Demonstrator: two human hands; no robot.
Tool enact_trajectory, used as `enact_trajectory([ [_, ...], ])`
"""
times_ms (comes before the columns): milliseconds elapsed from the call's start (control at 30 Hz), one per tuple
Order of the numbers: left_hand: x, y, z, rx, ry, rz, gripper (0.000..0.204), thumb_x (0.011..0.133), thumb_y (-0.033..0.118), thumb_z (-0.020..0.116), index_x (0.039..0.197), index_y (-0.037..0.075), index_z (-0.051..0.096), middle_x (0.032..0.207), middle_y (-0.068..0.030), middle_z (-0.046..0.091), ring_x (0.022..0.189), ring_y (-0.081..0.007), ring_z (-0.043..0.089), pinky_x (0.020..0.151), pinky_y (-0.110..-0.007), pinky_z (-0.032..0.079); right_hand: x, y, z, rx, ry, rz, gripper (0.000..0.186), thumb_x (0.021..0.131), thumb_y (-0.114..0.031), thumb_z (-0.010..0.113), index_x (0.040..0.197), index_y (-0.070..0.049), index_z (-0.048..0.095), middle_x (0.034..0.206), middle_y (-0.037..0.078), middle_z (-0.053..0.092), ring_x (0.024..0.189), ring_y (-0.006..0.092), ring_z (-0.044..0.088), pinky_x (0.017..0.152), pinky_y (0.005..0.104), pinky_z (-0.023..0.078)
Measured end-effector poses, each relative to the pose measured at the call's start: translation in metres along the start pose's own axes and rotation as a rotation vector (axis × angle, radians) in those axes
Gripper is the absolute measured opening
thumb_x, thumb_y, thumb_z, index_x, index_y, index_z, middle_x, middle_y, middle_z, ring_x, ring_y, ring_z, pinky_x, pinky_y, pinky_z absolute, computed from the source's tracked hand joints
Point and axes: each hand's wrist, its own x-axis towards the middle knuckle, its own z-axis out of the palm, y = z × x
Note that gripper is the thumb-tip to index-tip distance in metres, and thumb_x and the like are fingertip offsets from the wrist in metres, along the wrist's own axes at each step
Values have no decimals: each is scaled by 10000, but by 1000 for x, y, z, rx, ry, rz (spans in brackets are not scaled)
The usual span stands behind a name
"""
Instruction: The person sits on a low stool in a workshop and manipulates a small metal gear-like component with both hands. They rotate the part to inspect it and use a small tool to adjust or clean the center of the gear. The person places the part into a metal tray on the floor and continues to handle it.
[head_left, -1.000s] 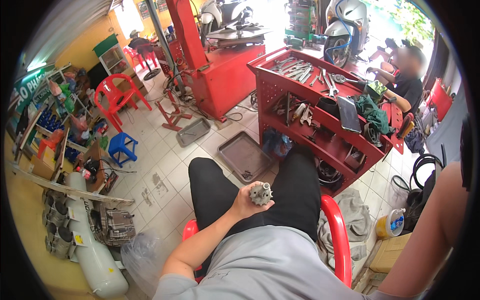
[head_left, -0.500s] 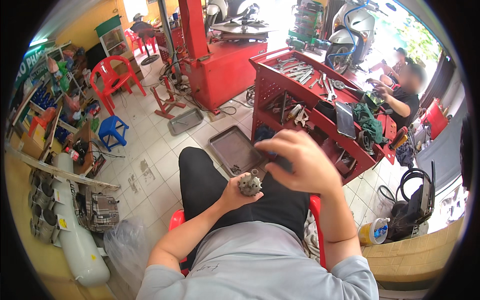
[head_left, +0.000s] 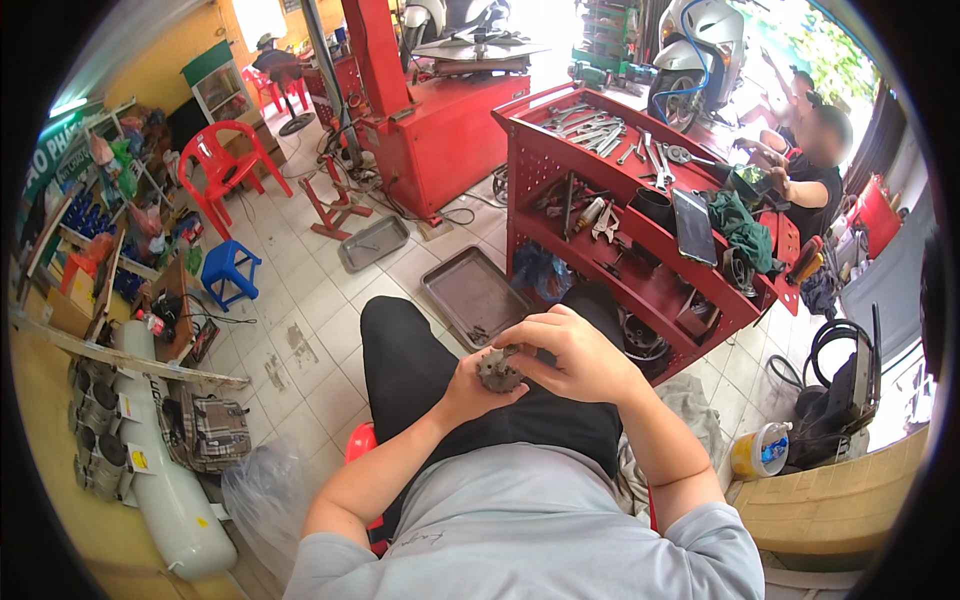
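Note:
Over my lap, my left hand [head_left: 472, 382] is closed round a grey toothed metal part [head_left: 497, 376], holding it with a short shaft pointing up. My right hand [head_left: 568, 355] lies over the top of the same part, its curled fingers gripping near the shaft and partly hiding it. Exactly what the fingertips touch is hard to make out. Below and beyond my hands, a shallow metal tray [head_left: 455, 280] lies on the tiled floor, with a few small dark bits in it.
Ahead right stands a red tool cart [head_left: 610, 260] with wrenches and rags; a person [head_left: 805, 190] works beside it. To the left are a red chair [head_left: 230, 165], blue stool [head_left: 230, 270], cluttered shelves and a white cylinder [head_left: 170, 470]. A red machine [head_left: 450, 150] stands behind the tray.
My right hand has come in from the right edge, through a raised position over my lap, down onto the metal part held in my left hand.

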Motion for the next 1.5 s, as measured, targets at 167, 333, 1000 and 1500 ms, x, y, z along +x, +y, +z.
enact_trajectory([
  [167, 1, 7, 4, -38, 18, 34, 417, 726, 111, 837, 1090, 29, 650, 935, -37, 696, 857, -116, 662, 796, -292, 540, 0, -9, 0, 5, 84, 19, 227, 867, -179, 698, 1068, -78, 663, 809, 59, 665, 800, 209, 657, 818, 342, 433],
  [333, -2, -5, 5, -63, -1, 32, 413, 712, 112, 850, 1065, 35, 651, 922, -35, 690, 830, -106, 644, 773, -286, 533, -5, -7, -9, 28, -11, 40, 239, 827, -102, 688, 1065, -74, 685, 857, 62, 680, 814, 220, 650, 813, 348, 448],
  [1000, 0, -2, 6, -62, 26, 80, 371, 705, 119, 852, 994, 42, 632, 885, -30, 654, 786, -121, 617, 729, -303, 516, -5, -9, -9, -42, 6, 89, 261, 840, -158, 691, 1080, -55, 682, 848, 67, 665, 800, 224, 645, 791, 377, 467],
  [1500, 1, -1, 6, -79, 23, 72, 343, 708, 117, 851, 950, 57, 617, 825, -10, 631, 741, -104, 589, 694, -285, 500, -5, -4, -6, 19, 53, 5, 201, 822, -141, 694, 1004, -58, 672, 781, 56, 621, 735, 228, 613, 741, 363, 460],
])
